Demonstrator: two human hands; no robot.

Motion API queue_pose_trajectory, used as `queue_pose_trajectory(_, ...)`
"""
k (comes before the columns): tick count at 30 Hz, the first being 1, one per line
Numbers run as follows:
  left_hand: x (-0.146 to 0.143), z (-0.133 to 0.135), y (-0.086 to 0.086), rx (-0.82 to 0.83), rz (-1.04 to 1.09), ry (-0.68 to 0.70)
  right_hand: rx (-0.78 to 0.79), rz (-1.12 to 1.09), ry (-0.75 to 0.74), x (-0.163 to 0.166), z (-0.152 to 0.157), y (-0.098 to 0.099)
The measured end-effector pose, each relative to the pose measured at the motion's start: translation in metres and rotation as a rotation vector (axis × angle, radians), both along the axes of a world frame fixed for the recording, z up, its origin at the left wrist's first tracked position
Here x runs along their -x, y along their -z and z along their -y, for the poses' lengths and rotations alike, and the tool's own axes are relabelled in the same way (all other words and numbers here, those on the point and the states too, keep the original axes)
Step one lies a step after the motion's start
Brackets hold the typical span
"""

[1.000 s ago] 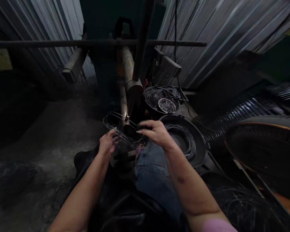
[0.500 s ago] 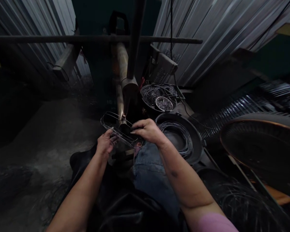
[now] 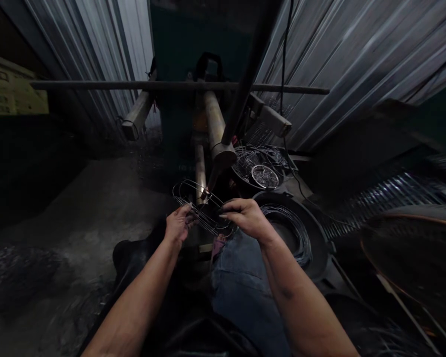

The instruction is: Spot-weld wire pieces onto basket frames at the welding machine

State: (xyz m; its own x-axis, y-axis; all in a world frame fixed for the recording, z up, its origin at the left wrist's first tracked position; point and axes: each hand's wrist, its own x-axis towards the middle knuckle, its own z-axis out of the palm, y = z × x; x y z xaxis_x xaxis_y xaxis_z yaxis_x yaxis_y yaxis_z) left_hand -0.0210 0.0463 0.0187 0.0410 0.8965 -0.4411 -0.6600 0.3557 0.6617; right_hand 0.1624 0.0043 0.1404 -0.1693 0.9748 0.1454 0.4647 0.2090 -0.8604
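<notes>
A long wire frame [image 3: 208, 221] with rounded ends lies tilted between my hands, close under the metal arms of a welding machine. My left hand [image 3: 179, 223] pinches its near left edge between thumb and fingers. On the right side, the fingers of my right hand [image 3: 241, 214] are closed at the frame's far rail; whether a small piece of wire is also between them I cannot make out. The small electrode tip [image 3: 206, 191] meets the frame's far wires, above the lower metal arm [image 3: 200, 171]. The thick upper arm [image 3: 217, 126] ends just above.
A dark basin [image 3: 321, 258] with a wire coil [image 3: 301, 233] stands right of my knee. Behind it, another basin holds loose wire and a small round bowl [image 3: 264, 177] of bits. A long bar [image 3: 115, 85] crosses ahead. Stacked wire racks [image 3: 390, 198] and a large round rim [image 3: 412, 218] are at right.
The view has shifted, so the machine and basins appear farther right and lower. Both hands keep hold of the wire frame, which stays at the electrode tip.
</notes>
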Motion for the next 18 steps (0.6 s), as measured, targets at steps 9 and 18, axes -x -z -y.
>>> queue_pose_trajectory(9,-0.007,-0.004,-0.001,0.078,0.011,-0.004,0.080,0.055,0.077,0.000,-0.018,-0.004)
queue_pose_trajectory(18,-0.006,0.002,-0.007,0.135,-0.005,0.036,0.052,-0.197,0.136,-0.007,-0.007,0.003)
